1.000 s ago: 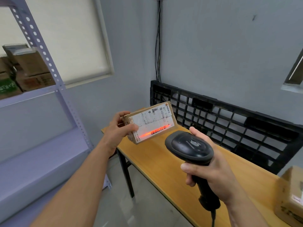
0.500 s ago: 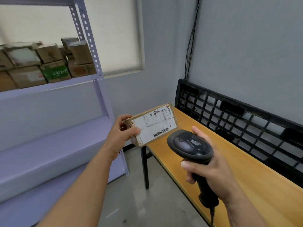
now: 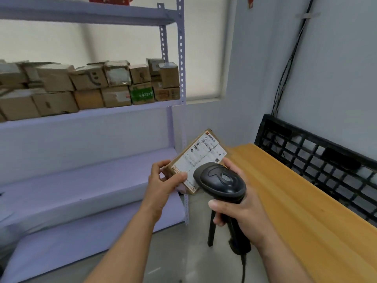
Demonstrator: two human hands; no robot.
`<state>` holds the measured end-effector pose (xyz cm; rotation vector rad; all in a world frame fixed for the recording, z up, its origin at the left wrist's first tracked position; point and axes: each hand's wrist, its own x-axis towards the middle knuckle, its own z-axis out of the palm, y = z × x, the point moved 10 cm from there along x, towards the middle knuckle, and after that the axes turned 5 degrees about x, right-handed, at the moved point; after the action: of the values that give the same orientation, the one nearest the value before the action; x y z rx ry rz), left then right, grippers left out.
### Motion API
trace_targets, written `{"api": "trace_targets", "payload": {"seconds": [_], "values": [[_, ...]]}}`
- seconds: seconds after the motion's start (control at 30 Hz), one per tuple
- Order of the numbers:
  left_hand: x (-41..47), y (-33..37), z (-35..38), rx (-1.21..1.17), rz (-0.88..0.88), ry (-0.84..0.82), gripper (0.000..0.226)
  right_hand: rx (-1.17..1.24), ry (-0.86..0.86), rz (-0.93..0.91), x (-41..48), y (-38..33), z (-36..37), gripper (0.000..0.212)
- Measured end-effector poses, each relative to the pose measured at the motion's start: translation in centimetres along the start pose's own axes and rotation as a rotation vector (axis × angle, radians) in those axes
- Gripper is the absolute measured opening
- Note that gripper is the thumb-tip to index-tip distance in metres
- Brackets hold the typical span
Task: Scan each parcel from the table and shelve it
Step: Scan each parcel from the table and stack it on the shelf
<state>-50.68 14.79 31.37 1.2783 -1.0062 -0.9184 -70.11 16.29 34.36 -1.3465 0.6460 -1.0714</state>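
Parcel (image 3: 201, 158), a small cardboard box with a white printed label facing up, is tilted in the air between the shelf (image 3: 98, 176) and the wooden table (image 3: 302, 211), gripped at its near corner by the left hand (image 3: 163, 181). Just beside it, the right hand (image 3: 242, 214) is wrapped round the handle of a black scanner (image 3: 221, 180), whose head overlaps the label's lower edge. Stacked boxes (image 3: 89, 88) fill the shelf's middle level.
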Motion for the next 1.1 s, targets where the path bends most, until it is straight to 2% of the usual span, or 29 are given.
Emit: {"api": "trace_targets", "payload": {"seconds": [0.07, 0.27, 0.43, 0.63, 0.73, 0.87, 0.97, 1.1], "values": [[-0.6, 0.6, -3.4, 0.005, 0.005, 0.023, 0.064, 0.005, -0.019, -0.016, 0.9, 0.2, 3.2, 0.092], [-1.4, 1.0, -14.3, -0.002, -0.014, 0.083, 0.071, 0.032, -0.132, -0.06, 3.4, 0.7, 13.7, 0.089], [-1.7, 2.3, -22.2, 0.134, 0.013, 0.098, 0.091, 0.004, -0.193, -0.08, 5.1, 0.9, 21.3, 0.092], [-2.3, 3.6, -30.3, 0.114, 0.048, 0.201, 0.072, -0.006, -0.293, -0.085, 7.6, 2.0, 29.3, 0.098], [-2.1, 4.0, -34.2, 0.079, 0.052, 0.331, 0.057, -0.011, -0.323, -0.085, 9.1, 2.2, 32.3, 0.097], [-0.8, 5.3, -39.2, 0.018, 0.088, 0.503, 0.06, -0.007, -0.338, -0.082, 11.5, 2.8, 34.1, 0.094], [1.1, 6.7, -42.7, 0.002, 0.111, 0.607, 0.048, 0.016, -0.335, -0.065, 13.7, 3.6, 34.6, 0.094], [5.0, 8.2, -46.0, 0.05, 0.107, 0.667, 0.075, 0.037, -0.345, -0.065, 17.2, 4.5, 35.7, 0.093]]}}
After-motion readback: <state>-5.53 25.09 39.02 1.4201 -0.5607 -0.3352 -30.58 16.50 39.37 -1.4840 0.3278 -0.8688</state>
